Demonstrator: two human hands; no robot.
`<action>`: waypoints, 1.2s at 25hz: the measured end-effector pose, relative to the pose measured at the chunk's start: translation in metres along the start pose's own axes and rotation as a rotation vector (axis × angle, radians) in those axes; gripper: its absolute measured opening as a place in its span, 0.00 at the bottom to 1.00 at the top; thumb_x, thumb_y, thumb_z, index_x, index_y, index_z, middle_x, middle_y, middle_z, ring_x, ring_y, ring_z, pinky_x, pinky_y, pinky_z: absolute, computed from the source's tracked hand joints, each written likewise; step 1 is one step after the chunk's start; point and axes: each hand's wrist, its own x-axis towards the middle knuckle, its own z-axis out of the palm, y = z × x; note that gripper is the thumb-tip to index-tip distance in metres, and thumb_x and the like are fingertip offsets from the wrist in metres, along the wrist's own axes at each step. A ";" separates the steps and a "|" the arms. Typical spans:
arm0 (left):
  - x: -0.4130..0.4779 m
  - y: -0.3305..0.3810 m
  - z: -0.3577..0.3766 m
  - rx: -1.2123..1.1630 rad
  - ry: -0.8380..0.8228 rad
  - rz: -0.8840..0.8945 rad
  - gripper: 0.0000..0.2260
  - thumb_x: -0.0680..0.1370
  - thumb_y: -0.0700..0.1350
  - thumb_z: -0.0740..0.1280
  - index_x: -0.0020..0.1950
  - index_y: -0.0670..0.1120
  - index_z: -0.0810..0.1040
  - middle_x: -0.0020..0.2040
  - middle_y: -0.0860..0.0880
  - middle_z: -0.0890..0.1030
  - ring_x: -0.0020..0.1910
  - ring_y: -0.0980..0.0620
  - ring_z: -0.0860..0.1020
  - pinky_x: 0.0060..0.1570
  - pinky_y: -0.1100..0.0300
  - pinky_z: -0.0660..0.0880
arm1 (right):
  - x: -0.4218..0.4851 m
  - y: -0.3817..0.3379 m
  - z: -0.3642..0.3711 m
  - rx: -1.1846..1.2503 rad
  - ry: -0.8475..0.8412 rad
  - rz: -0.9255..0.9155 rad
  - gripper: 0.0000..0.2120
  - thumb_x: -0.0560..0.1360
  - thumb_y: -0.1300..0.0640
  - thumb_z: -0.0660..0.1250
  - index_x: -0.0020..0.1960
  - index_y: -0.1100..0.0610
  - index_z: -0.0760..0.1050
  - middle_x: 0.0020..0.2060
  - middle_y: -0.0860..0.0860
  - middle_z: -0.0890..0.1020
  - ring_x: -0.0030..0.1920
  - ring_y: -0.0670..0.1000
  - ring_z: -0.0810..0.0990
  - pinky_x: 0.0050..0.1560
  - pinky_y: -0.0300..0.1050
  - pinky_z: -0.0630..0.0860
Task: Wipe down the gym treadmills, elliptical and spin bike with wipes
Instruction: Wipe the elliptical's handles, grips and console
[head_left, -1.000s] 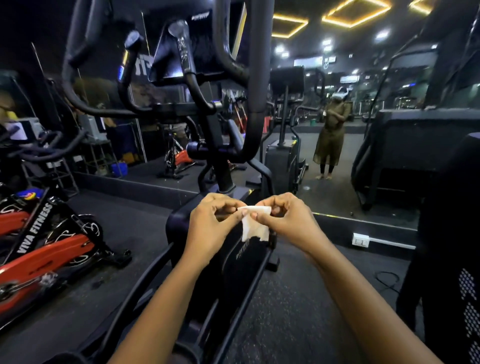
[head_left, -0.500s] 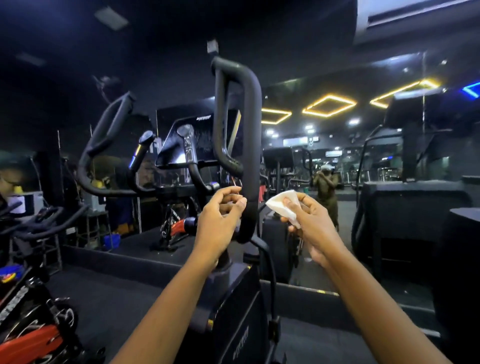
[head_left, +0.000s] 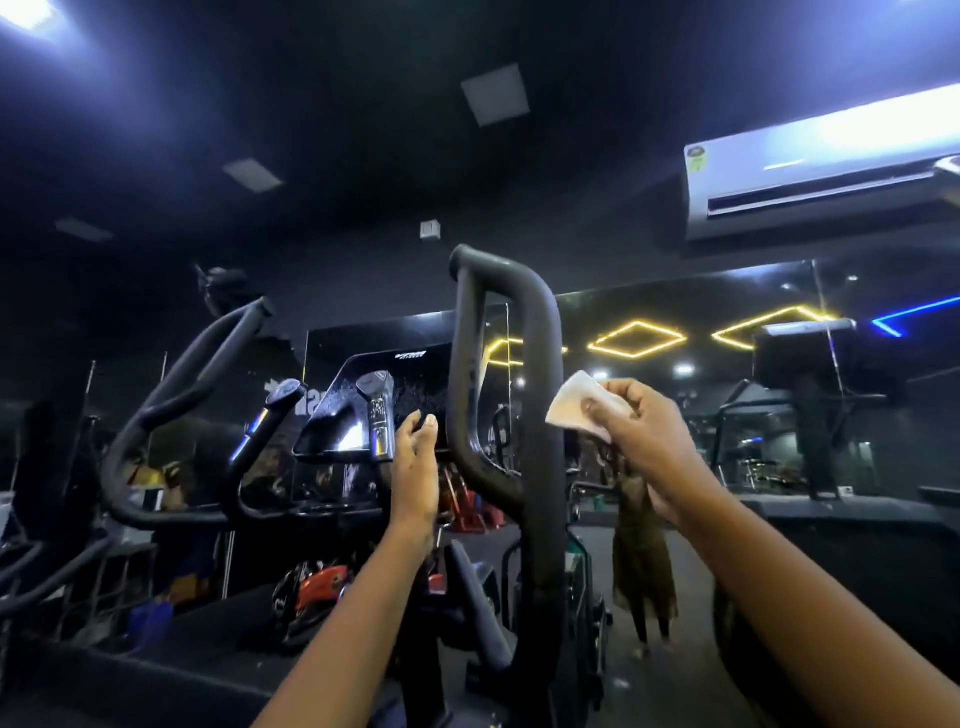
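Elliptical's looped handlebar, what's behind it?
Behind the looped handlebar stands the console screen, and farther back a mirror reflecting yellow diamond lights. The bars cover the console's right edge and part of the mirror.

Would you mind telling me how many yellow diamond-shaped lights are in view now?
3. The left light shows partly behind the elliptical handle, the middle light just right of it, the right light farther right. Others may be hidden.

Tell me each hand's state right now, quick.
Left hand: open, fingers relaxed, holding nothing, just left of the elliptical's loop handle.
Right hand: pinches the white wipe, up to the right of that handle.
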 end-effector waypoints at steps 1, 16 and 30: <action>0.015 -0.002 0.003 -0.019 -0.009 0.008 0.20 0.82 0.54 0.56 0.72 0.51 0.64 0.66 0.50 0.71 0.66 0.48 0.70 0.69 0.44 0.65 | 0.011 -0.008 0.007 -0.022 0.008 -0.054 0.05 0.76 0.58 0.66 0.49 0.49 0.74 0.43 0.48 0.80 0.45 0.52 0.81 0.47 0.50 0.81; 0.090 -0.032 0.043 -0.247 -0.219 0.216 0.29 0.73 0.68 0.50 0.72 0.61 0.65 0.51 0.41 0.78 0.27 0.52 0.74 0.25 0.60 0.72 | 0.167 -0.048 0.107 -0.758 0.189 -0.560 0.09 0.76 0.59 0.64 0.51 0.54 0.83 0.46 0.53 0.84 0.49 0.54 0.80 0.47 0.40 0.72; 0.089 -0.032 0.041 -0.352 -0.258 0.201 0.37 0.67 0.76 0.55 0.72 0.60 0.67 0.61 0.49 0.80 0.56 0.47 0.79 0.58 0.44 0.74 | 0.090 0.024 0.108 -0.779 -0.078 -0.564 0.12 0.75 0.65 0.66 0.57 0.57 0.80 0.50 0.53 0.84 0.52 0.51 0.81 0.47 0.29 0.67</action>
